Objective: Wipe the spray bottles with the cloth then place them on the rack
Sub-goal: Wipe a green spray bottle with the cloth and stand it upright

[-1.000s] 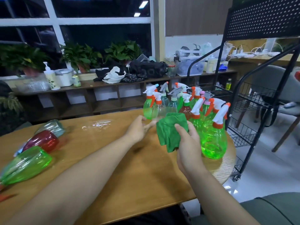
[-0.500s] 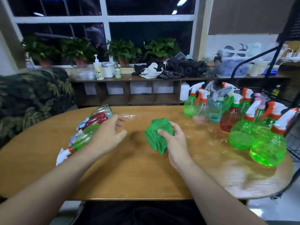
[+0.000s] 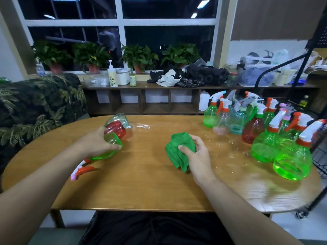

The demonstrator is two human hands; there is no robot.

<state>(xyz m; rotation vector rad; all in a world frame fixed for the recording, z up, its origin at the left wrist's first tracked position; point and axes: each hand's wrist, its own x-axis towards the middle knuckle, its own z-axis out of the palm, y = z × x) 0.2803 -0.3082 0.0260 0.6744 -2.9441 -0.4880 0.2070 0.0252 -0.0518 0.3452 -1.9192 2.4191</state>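
Three spray bottles lie on their sides at the table's left: a green one (image 3: 110, 146), a red one (image 3: 116, 129) and a clear one (image 3: 119, 119). My left hand (image 3: 97, 141) grips the lying green bottle around its body. My right hand (image 3: 196, 156) holds a bunched green cloth (image 3: 178, 151) just above the table's middle. Several upright spray bottles (image 3: 261, 128), green, red, clear and teal, crowd the table's right end. The black wire rack (image 3: 318, 156) stands just past that end.
The wooden table (image 3: 141, 188) has a rounded right end. A leaf-patterned sofa (image 3: 35, 106) sits at the left. A low shelf (image 3: 159, 101) under the window carries plants, bottles and bags.
My view has swung left from the upright bottles. My left hand travelled left and closed around the lying green bottle. My right hand kept the cloth over the table's middle.
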